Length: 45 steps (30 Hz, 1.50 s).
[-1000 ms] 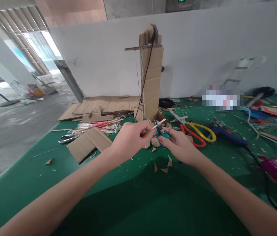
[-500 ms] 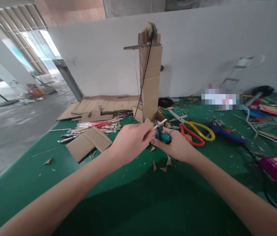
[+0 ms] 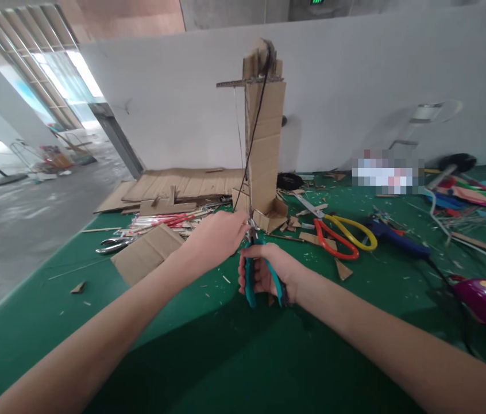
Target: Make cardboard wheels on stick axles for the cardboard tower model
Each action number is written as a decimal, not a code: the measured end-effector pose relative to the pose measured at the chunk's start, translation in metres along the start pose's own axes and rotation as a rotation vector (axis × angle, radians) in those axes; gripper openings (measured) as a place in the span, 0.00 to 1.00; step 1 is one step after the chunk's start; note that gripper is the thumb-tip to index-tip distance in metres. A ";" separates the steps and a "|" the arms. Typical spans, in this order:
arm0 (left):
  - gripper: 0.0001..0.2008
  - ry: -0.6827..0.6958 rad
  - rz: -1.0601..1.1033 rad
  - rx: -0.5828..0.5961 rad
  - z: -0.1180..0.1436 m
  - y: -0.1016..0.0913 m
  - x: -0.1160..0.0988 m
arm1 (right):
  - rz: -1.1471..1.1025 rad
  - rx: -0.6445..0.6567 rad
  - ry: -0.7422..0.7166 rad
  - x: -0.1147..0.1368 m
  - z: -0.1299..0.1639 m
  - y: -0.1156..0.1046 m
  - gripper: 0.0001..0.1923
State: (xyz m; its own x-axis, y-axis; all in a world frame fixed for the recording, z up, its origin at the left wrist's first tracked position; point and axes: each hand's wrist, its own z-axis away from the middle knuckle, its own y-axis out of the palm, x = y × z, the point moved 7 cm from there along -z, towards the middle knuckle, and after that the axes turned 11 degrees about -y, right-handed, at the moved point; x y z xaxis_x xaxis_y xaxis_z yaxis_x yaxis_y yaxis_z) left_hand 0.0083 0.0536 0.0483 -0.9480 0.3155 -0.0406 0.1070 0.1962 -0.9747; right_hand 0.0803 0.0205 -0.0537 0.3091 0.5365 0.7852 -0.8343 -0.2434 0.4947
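My right hand point(image 3: 271, 267) is wrapped round a pair of teal-handled pliers point(image 3: 249, 276), whose handles are spread and whose jaws point up and away from me. Just at the jaws, the fingers of my left hand point(image 3: 219, 233) are pinched together on a thin wooden stick, now almost wholly hidden by the fingers. Directly behind both hands rises a tall cardboard tower point(image 3: 266, 144), with a black cord point(image 3: 255, 135) running down its front.
Red-and-yellow-handled scissors point(image 3: 333, 233) lie on the green table point(image 3: 208, 356) at the right, beside a blue glue gun point(image 3: 402, 238) and a magenta device point(image 3: 484, 302). Left of the tower are cardboard sheets point(image 3: 182, 184), a cardboard piece point(image 3: 146, 253) and a bundle of red-and-white sticks point(image 3: 163, 221).
My right hand has swung the pliers upright and opened their handles, moving a little left and nearer. My left hand has shifted slightly left; the pale stick has gone mostly out of sight.
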 end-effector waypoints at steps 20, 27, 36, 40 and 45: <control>0.13 0.106 -0.099 0.029 0.002 0.008 -0.009 | -0.095 0.036 0.046 -0.013 -0.001 0.002 0.16; 0.13 0.087 -0.069 0.041 0.006 0.004 -0.014 | -0.102 0.027 0.032 -0.012 0.003 0.002 0.17; 0.13 0.035 0.070 0.031 0.003 0.005 -0.007 | -0.233 0.095 -0.057 -0.007 0.005 0.006 0.17; 0.12 0.064 0.017 0.022 0.005 0.001 -0.012 | -0.249 0.037 0.014 -0.013 0.008 0.003 0.19; 0.11 0.082 0.014 0.010 0.009 -0.007 -0.015 | -0.272 0.117 0.055 -0.018 0.016 0.016 0.23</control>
State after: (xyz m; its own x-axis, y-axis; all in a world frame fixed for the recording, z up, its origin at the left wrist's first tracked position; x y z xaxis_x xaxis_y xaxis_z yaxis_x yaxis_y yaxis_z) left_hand 0.0193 0.0389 0.0539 -0.9188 0.3929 -0.0369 0.1172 0.1824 -0.9762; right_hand 0.0685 -0.0063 -0.0541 0.4858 0.6371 0.5984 -0.6649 -0.1751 0.7261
